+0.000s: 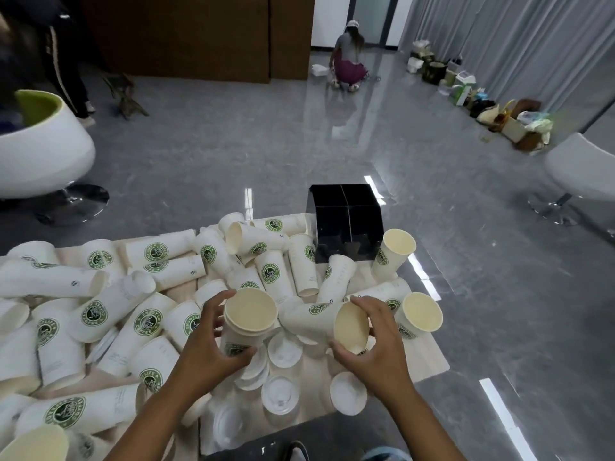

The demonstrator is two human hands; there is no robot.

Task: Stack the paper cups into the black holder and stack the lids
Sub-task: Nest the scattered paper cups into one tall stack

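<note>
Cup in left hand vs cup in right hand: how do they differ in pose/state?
The cup in the left hand stands about upright, mouth up; the cup in the right hand lies tilted on its side, mouth toward the camera. The left one shows several nested rims, so it is a stack; the right one looks single. Both are white with a green logo and cream inside, each gripped near the rim.

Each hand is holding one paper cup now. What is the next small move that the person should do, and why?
Probably turn the tilted cup in the right hand upright and slide it into the upright cup that the left hand grips. Both mouths are open and near each other, so nesting them builds a stack for the black holder, which looks empty.
</note>
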